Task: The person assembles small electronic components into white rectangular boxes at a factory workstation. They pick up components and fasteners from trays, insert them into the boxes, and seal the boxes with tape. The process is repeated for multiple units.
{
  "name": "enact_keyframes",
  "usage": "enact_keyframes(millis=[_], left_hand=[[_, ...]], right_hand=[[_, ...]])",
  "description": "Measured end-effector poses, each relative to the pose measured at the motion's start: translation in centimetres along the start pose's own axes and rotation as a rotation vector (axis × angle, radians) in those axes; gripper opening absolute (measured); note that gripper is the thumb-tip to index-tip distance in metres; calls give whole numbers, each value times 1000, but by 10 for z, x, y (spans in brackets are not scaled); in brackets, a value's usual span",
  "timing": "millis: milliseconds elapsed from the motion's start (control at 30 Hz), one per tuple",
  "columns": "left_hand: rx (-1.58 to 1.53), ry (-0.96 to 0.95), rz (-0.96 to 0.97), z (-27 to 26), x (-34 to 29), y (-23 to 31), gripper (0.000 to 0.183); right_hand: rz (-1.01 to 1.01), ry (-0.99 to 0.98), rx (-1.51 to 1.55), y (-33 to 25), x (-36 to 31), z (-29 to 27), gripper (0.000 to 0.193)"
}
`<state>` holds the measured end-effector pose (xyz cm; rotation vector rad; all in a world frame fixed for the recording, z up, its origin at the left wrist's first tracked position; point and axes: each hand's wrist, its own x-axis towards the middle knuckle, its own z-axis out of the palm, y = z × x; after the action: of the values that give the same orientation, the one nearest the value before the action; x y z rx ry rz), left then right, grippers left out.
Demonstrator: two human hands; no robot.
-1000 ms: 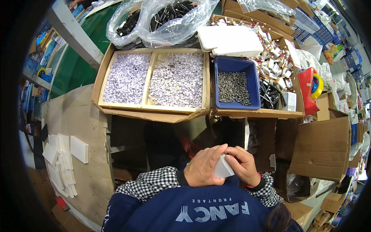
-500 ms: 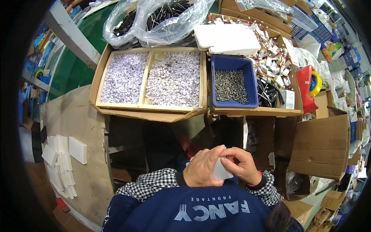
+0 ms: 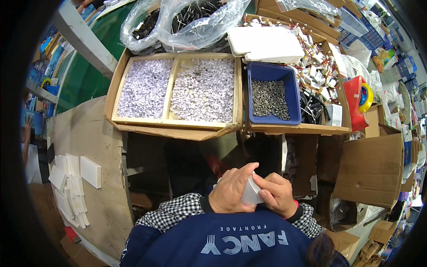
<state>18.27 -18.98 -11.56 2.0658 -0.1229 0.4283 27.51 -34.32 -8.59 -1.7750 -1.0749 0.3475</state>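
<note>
A crowded workbench [image 3: 293, 129] was seen at the top of the view, with stock packed around it on every side. On it, a cardboard tray [image 3: 116, 84] was divided into two compartments, each filled with small white parts [image 3: 202, 91]. Just to the right of it stood a blue bin [image 3: 291, 95] holding small dark metal pieces [image 3: 268, 98]. Behind these lay clear plastic bags [image 3: 195, 26] of dark hardware and a stack of flat white plates [image 3: 264, 42], while a heap of small wired parts [image 3: 318, 66] and a red tape dispenser [image 3: 356, 102] were set toward the right. An open cardboard box [image 3: 371, 167] was placed lower right, and on a cardboard sheet at the lower left a cluster of white rectangular plates [image 3: 73, 182] was laid out. Both hands were held close to the body, below the bench edge. A small white plastic part [image 3: 250, 193] was gripped between them: the left hand [image 3: 229, 193] was curled over its top and left side, and the right hand [image 3: 278, 196] was pressed against its right side, fingers closed on it.
</note>
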Motion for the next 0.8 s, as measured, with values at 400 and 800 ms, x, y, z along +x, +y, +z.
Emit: enact_keyframes(millis=[400, 800], left_hand=[[-12, -10, -69, 6, -1, 0, 98], [20, -105, -207, 6, -6, 1, 92]], right_hand=[[26, -97, -65, -2, 12, -14, 31], [346, -204, 257, 8, 5, -15, 42]])
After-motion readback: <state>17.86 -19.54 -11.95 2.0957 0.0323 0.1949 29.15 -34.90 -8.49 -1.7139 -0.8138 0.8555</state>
